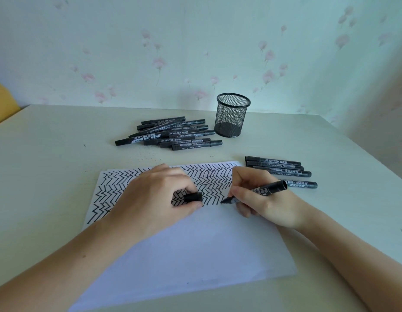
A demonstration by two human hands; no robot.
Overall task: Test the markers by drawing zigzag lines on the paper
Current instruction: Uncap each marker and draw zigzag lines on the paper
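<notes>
A white sheet of paper (195, 248) lies on the table, its far half filled with black zigzag lines (209, 179). My right hand (263, 201) grips an uncapped black marker (268, 188) with its tip touching the paper at the lower edge of the zigzags. My left hand (155, 194) rests on the paper and pinches the black marker cap (193, 197) between thumb and fingers. It covers part of the drawn lines.
A pile of several black markers (170, 134) lies behind the paper. Several more markers (278, 168) lie in a row at the right. An empty black mesh pen cup (232, 114) stands at the back, close to the wall.
</notes>
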